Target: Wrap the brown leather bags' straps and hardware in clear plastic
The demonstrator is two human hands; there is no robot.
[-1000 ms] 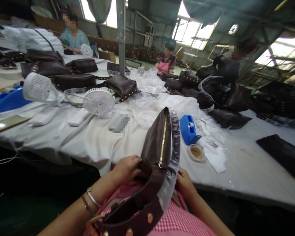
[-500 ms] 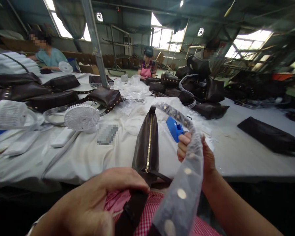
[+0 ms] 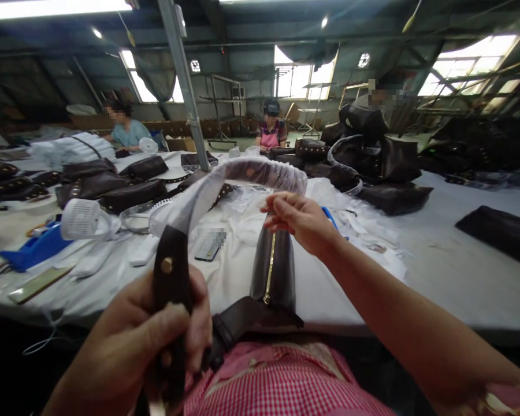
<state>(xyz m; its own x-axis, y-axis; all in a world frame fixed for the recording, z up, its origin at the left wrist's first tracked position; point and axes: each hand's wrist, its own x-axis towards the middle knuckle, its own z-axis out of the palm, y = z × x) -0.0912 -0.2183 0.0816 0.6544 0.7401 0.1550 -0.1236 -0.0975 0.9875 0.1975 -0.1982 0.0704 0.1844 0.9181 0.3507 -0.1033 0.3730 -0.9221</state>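
Obs.: left hand [image 3: 156, 341] is closed in a fist round the bare studded end of the brown strap [image 3: 171, 289]. Judged best to hold that end firm and the strap taut, so the white wrap [image 3: 251, 169] slides without bunching. The right hand [image 3: 299, 219] pinches the wrap's far end between thumb and forefinger, and the bag [image 3: 281, 266] stands zip-up at the table's [image 3: 437, 277] near edge, just below it.

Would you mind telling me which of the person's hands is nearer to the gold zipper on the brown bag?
Right. The right hand is just above the zipper; the left hand grips the studded strap lower left of it.
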